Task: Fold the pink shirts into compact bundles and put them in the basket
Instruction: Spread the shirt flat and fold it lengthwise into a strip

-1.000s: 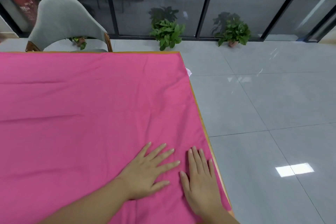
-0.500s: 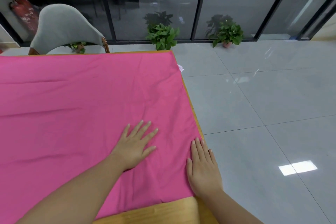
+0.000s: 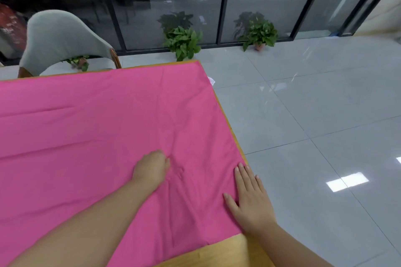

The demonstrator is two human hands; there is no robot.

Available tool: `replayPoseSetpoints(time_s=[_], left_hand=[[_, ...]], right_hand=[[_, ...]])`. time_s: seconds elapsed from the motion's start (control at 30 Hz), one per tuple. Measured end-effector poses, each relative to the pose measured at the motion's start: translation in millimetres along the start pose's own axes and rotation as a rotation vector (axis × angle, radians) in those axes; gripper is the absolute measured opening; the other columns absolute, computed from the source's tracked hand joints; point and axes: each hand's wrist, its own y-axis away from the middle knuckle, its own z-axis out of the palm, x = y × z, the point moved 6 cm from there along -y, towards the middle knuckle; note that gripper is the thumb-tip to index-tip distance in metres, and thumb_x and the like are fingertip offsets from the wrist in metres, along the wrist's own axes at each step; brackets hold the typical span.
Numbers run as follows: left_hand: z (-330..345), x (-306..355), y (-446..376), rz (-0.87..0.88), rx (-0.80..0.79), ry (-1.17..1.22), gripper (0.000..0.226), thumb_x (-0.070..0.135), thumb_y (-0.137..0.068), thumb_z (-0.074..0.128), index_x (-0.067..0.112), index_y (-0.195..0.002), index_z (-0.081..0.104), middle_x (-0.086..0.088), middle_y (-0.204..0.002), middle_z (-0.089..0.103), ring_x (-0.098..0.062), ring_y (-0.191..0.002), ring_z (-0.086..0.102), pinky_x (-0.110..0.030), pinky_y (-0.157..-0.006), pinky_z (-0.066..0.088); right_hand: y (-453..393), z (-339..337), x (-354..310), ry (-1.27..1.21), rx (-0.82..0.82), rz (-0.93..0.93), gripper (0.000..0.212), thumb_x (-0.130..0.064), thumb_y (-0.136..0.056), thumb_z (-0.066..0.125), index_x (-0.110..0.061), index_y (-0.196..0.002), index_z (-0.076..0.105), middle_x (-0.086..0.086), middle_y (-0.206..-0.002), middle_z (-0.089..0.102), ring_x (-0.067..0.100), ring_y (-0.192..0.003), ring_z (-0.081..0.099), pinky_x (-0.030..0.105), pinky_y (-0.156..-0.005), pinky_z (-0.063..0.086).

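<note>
My right hand (image 3: 249, 198) flat, fingers straight, pinning pink shirt (image 3: 97, 128) at worktop (image 3: 219, 251) right edge, likely to anchor it. My left hand (image 3: 152, 169) curled, bunching fabric mid-cloth, probably starting fold. Shirt spread under both hands, reaching away left. Basket not visible.
</note>
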Motion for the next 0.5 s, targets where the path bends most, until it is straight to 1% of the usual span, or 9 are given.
replayPoseSetpoints(time_s=[0.03, 0.07, 0.1, 0.13, 0.17, 0.2, 0.27, 0.37, 0.5], left_hand=[[0, -3, -2, 0.012, 0.003, 0.004, 0.026, 0.029, -0.096, 0.045, 0.006, -0.093, 0.058, -0.016, -0.102, 0.064, -0.034, -0.096, 0.059, -0.04, -0.079, 0.047], [-2, -5, -4, 0.029, 0.004, 0.004, 0.025, 0.03, -0.095, 0.046, 0.008, -0.091, 0.058, -0.015, -0.1, 0.064, -0.034, -0.094, 0.059, -0.04, -0.079, 0.047], [-3, -8, -4, 0.037, 0.001, 0.008, 0.024, 0.03, -0.094, 0.048, 0.009, -0.089, 0.058, -0.014, -0.099, 0.064, -0.033, -0.093, 0.059, -0.04, -0.079, 0.047], [-4, -11, -3, 0.032, -0.001, 0.025, 0.024, 0.032, -0.094, 0.05, 0.01, -0.089, 0.058, -0.013, -0.099, 0.064, -0.032, -0.093, 0.059, -0.039, -0.079, 0.047], [-6, -12, -6, 0.024, -0.003, 0.045, 0.025, 0.034, -0.093, 0.052, 0.01, -0.09, 0.058, -0.012, -0.099, 0.063, -0.032, -0.094, 0.059, -0.038, -0.079, 0.047], [-7, -14, -4, 0.004, -0.008, 0.057, 0.026, 0.035, -0.093, 0.054, 0.009, -0.092, 0.058, -0.011, -0.1, 0.062, -0.031, -0.095, 0.059, -0.037, -0.079, 0.046], [-7, -14, -5, -0.01, -0.028, 0.08, 0.026, 0.035, -0.092, 0.056, 0.009, -0.092, 0.056, -0.01, -0.098, 0.06, -0.031, -0.095, 0.058, -0.036, -0.078, 0.044], [-6, -12, -7, 0.002, -0.054, 0.097, 0.025, 0.032, -0.092, 0.055, 0.014, -0.077, 0.047, -0.009, -0.088, 0.056, -0.03, -0.091, 0.059, -0.034, -0.071, 0.041], [-9, -13, -7, -0.02, -0.053, 0.106, 0.017, 0.028, -0.093, 0.052, 0.012, -0.089, 0.053, -0.008, -0.096, 0.06, -0.028, -0.091, 0.059, -0.032, -0.071, 0.042]], right_hand=[[-1, -3, 0, -0.022, 0.008, 0.009, 0.076, -0.06, -0.088, 0.017, -0.016, -0.149, 0.008, -0.008, -0.156, 0.004, 0.006, -0.145, 0.0, 0.024, -0.115, -0.01], [-3, -6, 0, -0.043, 0.022, 0.026, 0.072, -0.055, -0.089, 0.021, -0.014, -0.149, 0.022, -0.006, -0.155, 0.017, 0.01, -0.144, 0.014, 0.025, -0.116, -0.001], [-5, -10, 1, -0.059, 0.058, 0.047, 0.066, -0.047, -0.089, 0.028, -0.011, -0.142, 0.041, -0.002, -0.149, 0.037, 0.017, -0.138, 0.035, 0.029, -0.114, 0.015], [-10, -15, 3, -0.074, 0.112, 0.074, 0.056, -0.04, -0.087, 0.035, -0.009, -0.128, 0.057, 0.002, -0.134, 0.054, 0.024, -0.123, 0.052, 0.033, -0.105, 0.032], [-16, -22, 6, -0.095, 0.176, 0.131, 0.044, -0.034, -0.086, 0.041, -0.009, -0.114, 0.064, 0.004, -0.118, 0.062, 0.027, -0.108, 0.06, 0.037, -0.093, 0.042], [-23, -27, 9, -0.145, 0.193, 0.198, 0.032, -0.027, -0.087, 0.046, -0.009, -0.107, 0.064, 0.005, -0.108, 0.062, 0.029, -0.099, 0.06, 0.038, -0.086, 0.045], [-35, -33, 14, -0.231, 0.117, 0.351, 0.023, -0.02, -0.092, 0.051, -0.007, -0.109, 0.058, 0.008, -0.107, 0.056, 0.027, -0.098, 0.055, 0.036, -0.085, 0.043], [-45, -33, 20, -0.225, -0.02, 0.473, 0.021, -0.028, -0.096, 0.049, -0.01, -0.106, 0.055, 0.006, -0.106, 0.054, 0.024, -0.094, 0.057, 0.033, -0.08, 0.044], [-49, -32, 23, -0.212, -0.088, 0.527, 0.015, -0.028, -0.096, 0.046, -0.014, -0.095, 0.051, 0.004, -0.098, 0.055, 0.022, -0.083, 0.053, 0.029, -0.069, 0.04]])
